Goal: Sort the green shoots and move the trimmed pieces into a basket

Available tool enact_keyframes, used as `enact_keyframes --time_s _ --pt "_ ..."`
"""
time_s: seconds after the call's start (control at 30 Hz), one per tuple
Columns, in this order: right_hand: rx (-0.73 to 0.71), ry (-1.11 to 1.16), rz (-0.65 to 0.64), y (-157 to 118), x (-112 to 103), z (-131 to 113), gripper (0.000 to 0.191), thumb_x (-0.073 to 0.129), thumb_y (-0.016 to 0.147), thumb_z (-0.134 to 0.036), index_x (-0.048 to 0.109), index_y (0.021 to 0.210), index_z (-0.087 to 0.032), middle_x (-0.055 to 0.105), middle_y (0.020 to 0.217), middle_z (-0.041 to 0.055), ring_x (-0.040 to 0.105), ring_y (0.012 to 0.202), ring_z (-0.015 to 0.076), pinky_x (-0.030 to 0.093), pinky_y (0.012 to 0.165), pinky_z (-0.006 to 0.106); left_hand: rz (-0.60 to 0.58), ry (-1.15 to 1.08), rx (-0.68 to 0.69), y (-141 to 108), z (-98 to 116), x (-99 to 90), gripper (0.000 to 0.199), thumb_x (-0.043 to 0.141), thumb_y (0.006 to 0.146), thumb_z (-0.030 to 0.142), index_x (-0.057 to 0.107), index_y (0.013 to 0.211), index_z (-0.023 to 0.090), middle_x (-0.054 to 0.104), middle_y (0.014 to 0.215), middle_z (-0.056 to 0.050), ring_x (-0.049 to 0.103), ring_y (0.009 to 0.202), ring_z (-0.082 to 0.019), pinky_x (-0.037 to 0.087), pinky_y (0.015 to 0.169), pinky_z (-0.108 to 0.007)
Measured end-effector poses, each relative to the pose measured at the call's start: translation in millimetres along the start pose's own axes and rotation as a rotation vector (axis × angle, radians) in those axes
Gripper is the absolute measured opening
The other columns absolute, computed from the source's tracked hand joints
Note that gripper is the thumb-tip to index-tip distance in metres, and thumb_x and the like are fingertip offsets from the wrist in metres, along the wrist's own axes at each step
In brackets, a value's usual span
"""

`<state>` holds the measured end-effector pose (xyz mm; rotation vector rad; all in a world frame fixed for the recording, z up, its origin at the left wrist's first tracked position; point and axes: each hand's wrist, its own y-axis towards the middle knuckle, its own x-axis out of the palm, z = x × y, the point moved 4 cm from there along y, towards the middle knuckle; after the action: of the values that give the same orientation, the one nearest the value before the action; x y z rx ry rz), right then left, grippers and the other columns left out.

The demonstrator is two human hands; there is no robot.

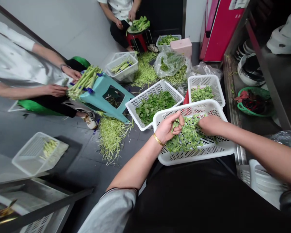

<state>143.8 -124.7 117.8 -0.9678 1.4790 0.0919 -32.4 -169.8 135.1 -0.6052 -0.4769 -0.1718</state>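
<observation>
A white perforated plastic basket rests in front of my lap, with loose leafy greens spread over its bottom. My left hand, with a gold bracelet at the wrist, is curled over the basket's left side; a few green sprigs show between its fingers. On the basket's right side, my right hand is closed and dips toward the greens. Its fingertips are turned away, so what they grip is hidden.
Beyond stand a basket of larger leaves and a smaller basket of greens. A co-worker on the left handles stalks on a teal stool; another sits at the back. Trimmings lie on the floor. Metal shelving runs along the right.
</observation>
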Motion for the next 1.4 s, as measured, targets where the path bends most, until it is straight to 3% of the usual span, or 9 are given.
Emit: enact_keyframes --time_s 0.2,0.37,0.5,0.63,0.83,0.97,1.07,1.23,1.4 --pt "-0.094 0.378 0.133 -17 -57 -13 0.021 0.072 0.095 -0.036 0.069 0.08 -0.021 0.068 0.071 0.0017 0.06 0.068 0.0172 0.039 0.067 0.033 0.091 0.011 -0.042 1 -6 9.4 0.064 0.086 0.091 0.065 0.053 0.067 0.016 0.054 0.057 0.004 0.034 0.036 -0.001 0.021 0.035 -0.012" --pt "-0.049 0.739 0.196 -6 -46 -23 0.023 0.065 0.102 -0.038 0.075 0.111 -0.018 0.076 0.082 0.004 0.069 0.071 0.0193 0.048 0.068 0.031 0.118 -0.068 -0.054 -1 -7 7.2 0.041 0.088 0.097 0.036 0.055 0.08 0.017 0.044 0.056 0.011 0.029 0.035 0.001 0.015 0.038 -0.009" --pt "-0.005 0.274 0.146 10 -15 -35 0.04 0.076 0.099 -0.041 0.075 0.13 -0.016 0.084 0.105 0.0143 0.078 0.095 0.0295 0.052 0.076 0.035 0.221 -0.2 -0.057 -6 8 -10.2 0.043 0.072 0.107 0.032 0.049 0.074 0.017 0.039 0.055 0.011 0.025 0.035 0.001 0.011 0.037 -0.01" --pt "-0.077 -0.083 -0.03 16 -3 -44 0.025 0.065 0.102 -0.021 0.079 0.122 -0.013 0.083 0.11 0.0194 0.078 0.098 0.0307 0.047 0.072 0.035 0.2 -0.213 -0.081 -11 16 -16.7 0.043 0.071 0.106 0.028 0.045 0.073 0.018 0.055 0.06 0.004 0.04 0.039 -0.002 0.015 0.034 -0.011" --pt "-0.047 0.275 0.166 -2 -56 -18 0.013 0.073 0.096 -0.032 0.074 0.094 -0.02 0.071 0.078 0.0036 0.063 0.071 0.0191 0.037 0.065 0.032 0.125 0.041 -0.039 -7 1 -10.5 0.031 0.085 0.096 0.028 0.058 0.086 0.016 0.072 0.071 -0.001 0.052 0.037 -0.004 0.026 0.032 -0.013" --pt "-0.108 0.613 0.236 -7 -66 -21 0.024 0.072 0.097 -0.035 0.077 0.114 -0.019 0.072 0.077 0.001 0.066 0.071 0.0183 0.044 0.068 0.031 0.108 -0.026 0.028 -2 3 0.8 0.025 0.074 0.103 0.026 0.055 0.088 0.019 0.059 0.058 0.007 0.043 0.032 -0.004 0.024 0.033 -0.012" --pt "-0.005 0.57 0.3 3 -49 -21 0.035 0.063 0.106 -0.037 0.075 0.131 -0.016 0.08 0.09 0.0083 0.073 0.08 0.023 0.05 0.072 0.034 0.178 -0.106 -0.011 -4 10 -2.8 0.021 0.057 0.105 0.015 0.05 0.086 0.02 0.061 0.056 0.004 0.033 0.03 -0.002 0.018 0.035 -0.011" --pt "-0.011 -0.076 -0.09 19 -6 -25 0.03 0.061 0.102 -0.014 0.08 0.125 -0.011 0.083 0.118 0.0217 0.078 0.107 0.0324 0.049 0.077 0.036 0.157 -0.217 -0.058 -11 15 -17.4 0.016 0.053 0.091 0.014 0.047 0.079 0.021 0.064 0.062 -0.002 0.043 0.032 -0.008 0.02 0.033 -0.014" --pt "-0.123 0.052 -0.248 3 -22 9 0.022 0.072 0.096 -0.022 0.084 0.116 -0.021 0.083 0.101 0.0083 0.076 0.092 0.0259 0.047 0.073 0.033 0.029 -0.205 -0.082 -11 14 -21.0 0.013 0.052 0.083 0.015 0.046 0.073 0.02 0.073 0.068 -0.011 0.069 0.047 -0.019 0.023 0.03 -0.015"
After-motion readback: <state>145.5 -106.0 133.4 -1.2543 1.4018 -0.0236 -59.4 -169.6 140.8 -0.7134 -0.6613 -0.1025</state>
